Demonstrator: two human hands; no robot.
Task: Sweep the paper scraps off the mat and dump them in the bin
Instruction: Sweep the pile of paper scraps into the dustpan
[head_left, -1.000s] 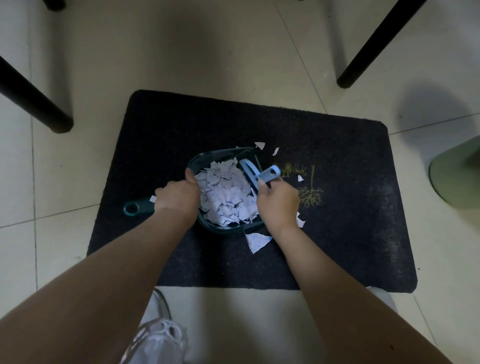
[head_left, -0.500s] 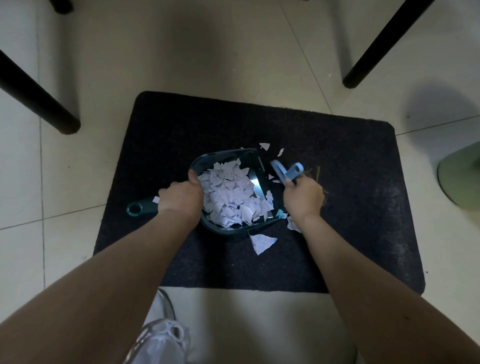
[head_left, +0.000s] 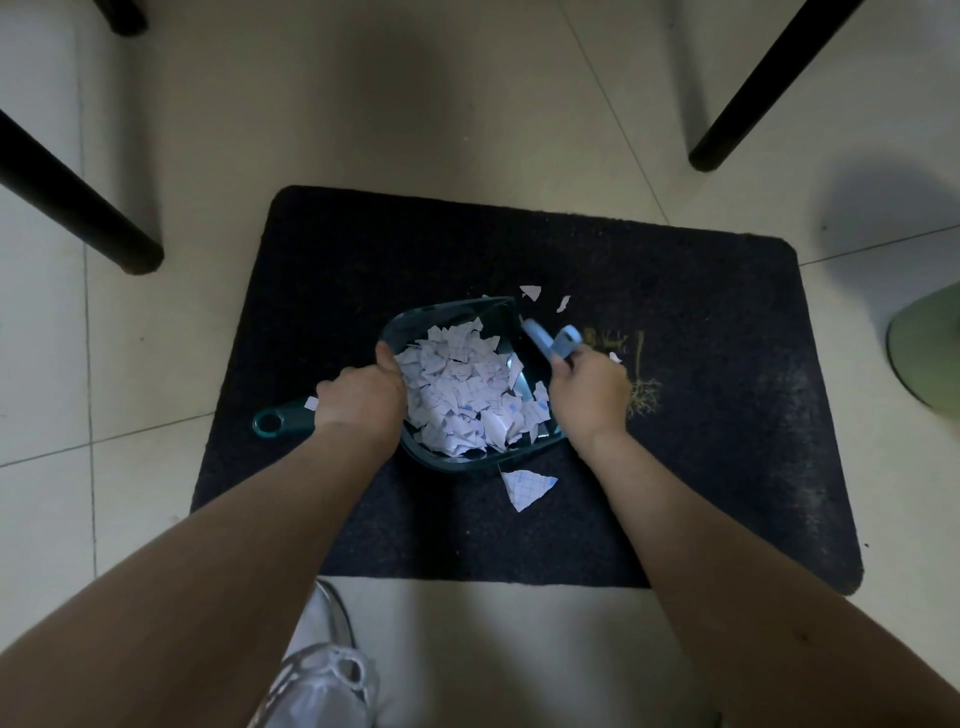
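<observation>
A: Hands first. State?

B: Left hand wraps the dustpan where handle meets pan, thumb hooked over the rim at 9 o'clock of the pile. Right hand grips a light-blue brush; its handle sticks out of the fist toward 11 o'clock, at the pan's right edge. Bristles are hidden, so I cannot tell whether they touch the mat.

A: Pan contents?

B: A heap of white scraps, some with a faint grid print, fills most of the pan. The pan is teal and sits flat on the mat, near its middle. Its handle, with a hanging hole, points to 9 o'clock.

A: Loose paper outside it?

B: One big scrap just beside the pan's rim at 6 o'clock. Two small scraps at 12 o'clock of the pan. One tiny bit at 3 o'clock of the right hand, one on the pan handle beside the left hand.

A: Surroundings?

B: Mat is dark, on a pale tiled floor, with a yellowish plant motif at 3 o'clock of the right hand. Black furniture legs at 10 and 1 o'clock of the mat. A green rounded object cut off by the frame at 3 o'clock; cannot tell what it is. A shoe at 6 o'clock.
</observation>
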